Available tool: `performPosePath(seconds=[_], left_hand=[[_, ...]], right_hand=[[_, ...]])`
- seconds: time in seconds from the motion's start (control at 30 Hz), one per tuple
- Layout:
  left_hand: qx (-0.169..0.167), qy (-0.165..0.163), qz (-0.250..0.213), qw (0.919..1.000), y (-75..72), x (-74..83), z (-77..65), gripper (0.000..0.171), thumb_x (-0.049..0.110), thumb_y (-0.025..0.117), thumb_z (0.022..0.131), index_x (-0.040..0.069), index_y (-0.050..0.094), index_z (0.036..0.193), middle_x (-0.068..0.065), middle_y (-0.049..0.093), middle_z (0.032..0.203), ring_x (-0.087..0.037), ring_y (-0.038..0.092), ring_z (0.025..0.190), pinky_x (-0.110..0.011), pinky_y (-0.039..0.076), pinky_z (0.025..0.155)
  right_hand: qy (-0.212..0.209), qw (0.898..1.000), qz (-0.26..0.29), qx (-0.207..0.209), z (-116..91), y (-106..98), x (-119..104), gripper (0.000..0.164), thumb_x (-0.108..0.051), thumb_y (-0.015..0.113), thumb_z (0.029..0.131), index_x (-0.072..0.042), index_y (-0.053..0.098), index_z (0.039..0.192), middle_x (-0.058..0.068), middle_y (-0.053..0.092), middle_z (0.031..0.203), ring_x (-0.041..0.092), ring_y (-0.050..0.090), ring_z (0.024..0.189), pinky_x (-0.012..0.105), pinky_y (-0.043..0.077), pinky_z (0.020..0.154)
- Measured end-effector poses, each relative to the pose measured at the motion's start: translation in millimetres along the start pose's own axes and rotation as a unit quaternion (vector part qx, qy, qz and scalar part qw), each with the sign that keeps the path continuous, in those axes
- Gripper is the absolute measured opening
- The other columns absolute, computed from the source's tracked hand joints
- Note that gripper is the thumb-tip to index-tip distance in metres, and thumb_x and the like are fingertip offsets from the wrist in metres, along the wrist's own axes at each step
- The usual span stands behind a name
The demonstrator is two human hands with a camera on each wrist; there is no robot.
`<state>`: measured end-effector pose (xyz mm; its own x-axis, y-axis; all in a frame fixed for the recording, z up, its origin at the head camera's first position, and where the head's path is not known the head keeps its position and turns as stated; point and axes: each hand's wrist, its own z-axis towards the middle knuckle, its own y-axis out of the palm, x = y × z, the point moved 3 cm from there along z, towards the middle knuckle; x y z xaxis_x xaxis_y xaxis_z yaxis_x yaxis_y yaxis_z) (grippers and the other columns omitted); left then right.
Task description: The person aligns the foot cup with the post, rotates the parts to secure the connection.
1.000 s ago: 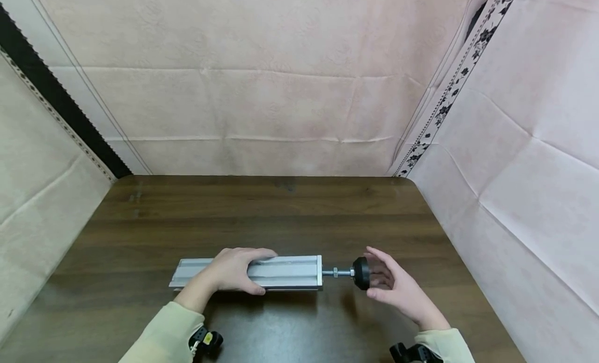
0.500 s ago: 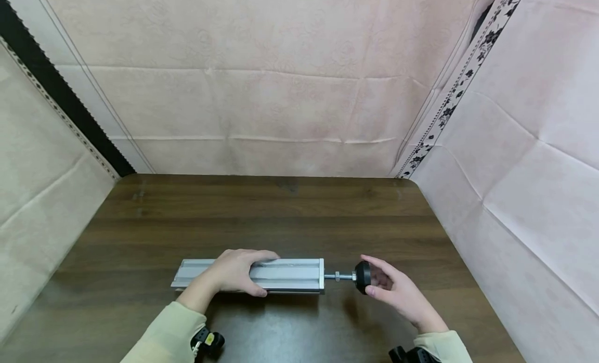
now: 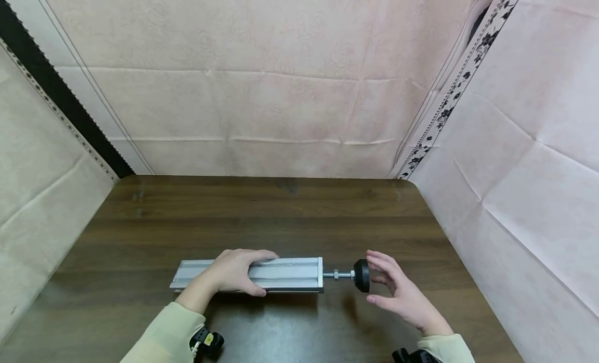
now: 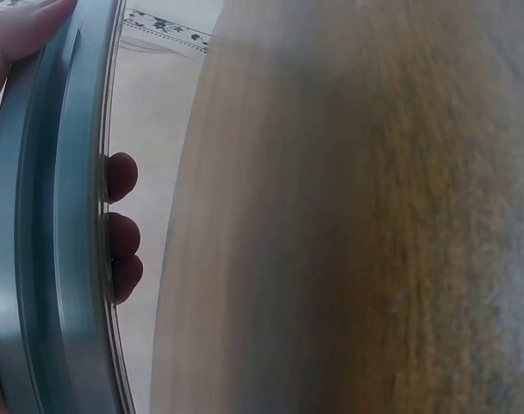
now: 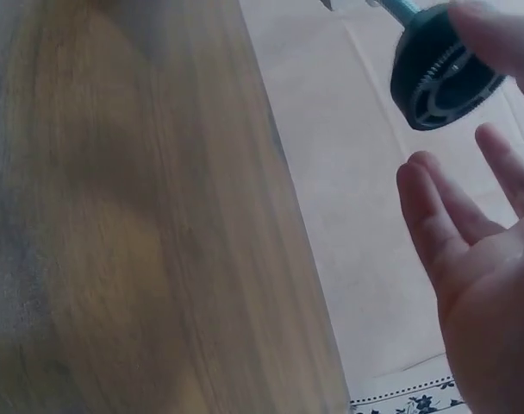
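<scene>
My left hand [image 3: 230, 273] grips a silver aluminium profile [image 3: 291, 274], held level above the table. In the left wrist view several fingertips [image 4: 124, 235] wrap past the far edge of the grooved bar [image 4: 81, 216]. From its right end sticks out a threaded rod [image 3: 345, 274] with nuts, carrying a round black levelling foot [image 3: 362, 275]. Beside the foot is my right hand [image 3: 402, 295], thumb and fingers spread. The right wrist view shows the foot's ribbed underside [image 5: 456, 86] facing the fingers; one digit overlaps its edge, and whether it touches I cannot tell.
A brown wood-grain table [image 3: 262, 212] lies below both hands. Pale cloth [image 3: 262, 103] hangs behind it, with more cloth [image 3: 529, 160] on the right and left sides. Black camera mounts [image 3: 208, 342] are strapped at both wrists.
My right fingers closed in on the foot's rim half a second ago, and have now spread away from it. The left hand keeps its hold on the profile, which has barely shifted.
</scene>
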<state>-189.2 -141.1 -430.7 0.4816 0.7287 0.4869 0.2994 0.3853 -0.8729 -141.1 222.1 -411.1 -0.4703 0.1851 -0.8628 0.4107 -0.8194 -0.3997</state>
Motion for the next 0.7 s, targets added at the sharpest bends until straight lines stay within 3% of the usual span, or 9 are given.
performPosePath(seconds=[0.1,0.2,0.33,0.47,0.6,0.7], left_hand=[[-0.001,-0.001,-0.004,1.0000,-0.2,0.2,-0.5,0.071,0.057,0.073,0.065,0.037,0.053,0.130,0.014,0.056,0.124,-0.010,0.055,0.106,-0.043,0.039,0.084],[-0.001,0.002,-0.004,1.0000,-0.5,0.3,-0.5,0.072,0.058,0.073,0.065,0.036,0.053,0.131,0.014,0.056,0.124,-0.010,0.055,0.105,-0.042,0.039,0.083],[0.001,0.004,-0.001,1.0000,-0.9,0.6,-0.2,0.072,0.058,0.073,0.065,0.035,0.053,0.131,0.014,0.056,0.124,-0.010,0.055,0.105,-0.043,0.039,0.083],[0.002,0.002,-0.001,1.0000,-1.2,1.2,-0.3,0.071,0.058,0.073,0.065,0.036,0.053,0.130,0.014,0.056,0.124,-0.010,0.055,0.105,-0.043,0.039,0.083],[0.004,0.002,-0.002,1.0000,-1.7,1.7,-0.7,0.071,0.058,0.073,0.066,0.036,0.053,0.130,0.014,0.057,0.124,-0.010,0.055,0.104,-0.042,0.039,0.082],[0.005,0.005,0.000,1.0000,-2.4,1.9,-0.9,0.071,0.058,0.073,0.066,0.036,0.053,0.131,0.014,0.057,0.123,-0.009,0.055,0.102,-0.041,0.039,0.082]], right_hand=[[0.007,1.000,-0.001,0.001,1.5,1.1,-1.0,0.067,0.008,0.068,0.079,-0.001,0.039,0.139,0.024,0.029,0.139,0.013,0.050,0.116,0.027,0.043,0.090],[0.062,0.998,-0.006,0.018,2.9,0.8,-1.2,0.062,0.001,0.069,0.082,-0.006,0.043,0.138,0.019,0.041,0.129,0.014,0.057,0.103,0.028,0.047,0.083],[0.141,0.989,-0.002,0.042,5.3,0.6,0.7,0.054,-0.007,0.065,0.087,-0.005,0.045,0.137,0.017,0.051,0.117,0.018,0.062,0.083,0.031,0.050,0.073],[0.167,0.985,0.007,0.049,7.8,1.4,2.5,0.046,-0.009,0.056,0.093,0.000,0.043,0.136,0.021,0.052,0.114,0.024,0.061,0.068,0.033,0.050,0.069],[0.128,0.990,0.020,0.049,5.8,-0.5,1.7,0.056,-0.002,0.059,0.090,-0.003,0.036,0.141,0.019,0.048,0.124,0.018,0.062,0.088,0.030,0.049,0.077],[0.073,0.997,0.021,0.031,2.9,-1.4,-0.3,0.071,0.003,0.066,0.083,-0.006,0.030,0.144,0.016,0.037,0.137,0.012,0.050,0.113,0.027,0.045,0.087]])
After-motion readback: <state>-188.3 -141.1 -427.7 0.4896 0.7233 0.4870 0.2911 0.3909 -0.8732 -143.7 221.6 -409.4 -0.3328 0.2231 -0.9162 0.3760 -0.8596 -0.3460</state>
